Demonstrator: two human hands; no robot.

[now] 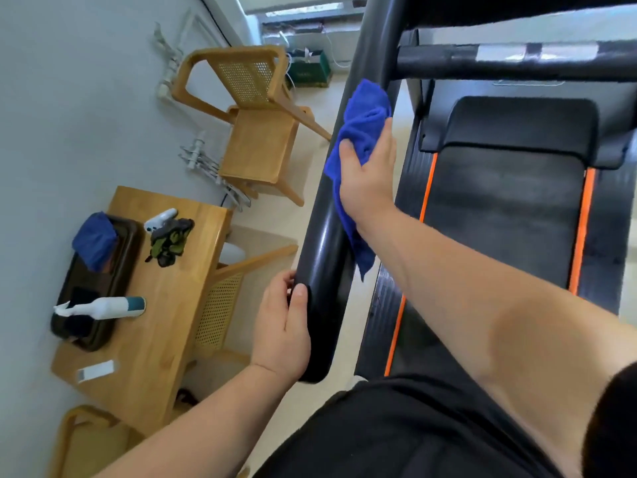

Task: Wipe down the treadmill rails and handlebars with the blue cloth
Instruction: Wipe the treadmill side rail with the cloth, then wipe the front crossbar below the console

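Blue and bunched, the cloth (360, 129) is wrapped on the black handrail (324, 257), whose top runs out of frame. Our right hand (367, 177) clasps it there, far fingers hidden. Our left hand (282, 326) grips the rail's near end. Left of the rail, a dark tray (127, 250) on the wooden table (165, 305) holds another blue cloth (94, 241) and a lying spray bottle (103, 307).

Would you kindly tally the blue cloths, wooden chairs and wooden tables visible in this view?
Blue cloths: 2
Wooden chairs: 3
Wooden tables: 1
Total: 6
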